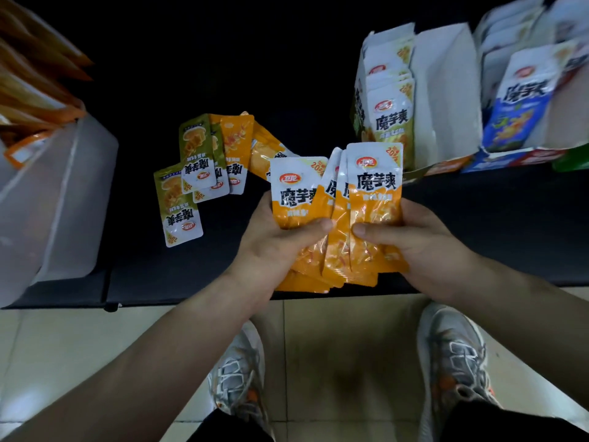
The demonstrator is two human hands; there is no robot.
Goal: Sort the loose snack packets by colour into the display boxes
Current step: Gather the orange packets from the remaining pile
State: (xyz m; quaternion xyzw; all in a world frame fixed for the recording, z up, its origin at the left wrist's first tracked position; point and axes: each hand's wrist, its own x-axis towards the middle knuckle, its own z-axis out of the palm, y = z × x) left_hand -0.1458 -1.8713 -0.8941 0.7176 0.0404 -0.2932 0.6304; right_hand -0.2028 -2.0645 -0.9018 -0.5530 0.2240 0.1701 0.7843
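Observation:
Both hands hold a fan of several orange snack packets (338, 218) upright above the near edge of the black table (191, 275). My left hand (274, 240) grips the left side, thumb across the front. My right hand (424, 247) grips the right side, thumb on the front packet. Loose packets lie on the table to the left: green ones (178, 202) and orange ones (236, 148), overlapping. A display box (446, 100) at the back right holds upright green packets (389, 122). Beside it stands a box with blue packets (516, 103).
A translucent plastic bin (60, 199) with orange packets (28, 94) stands at the far left. A green box corner (573, 161) shows at the right edge. Below the table edge are a tiled floor and my two grey shoes (452, 355).

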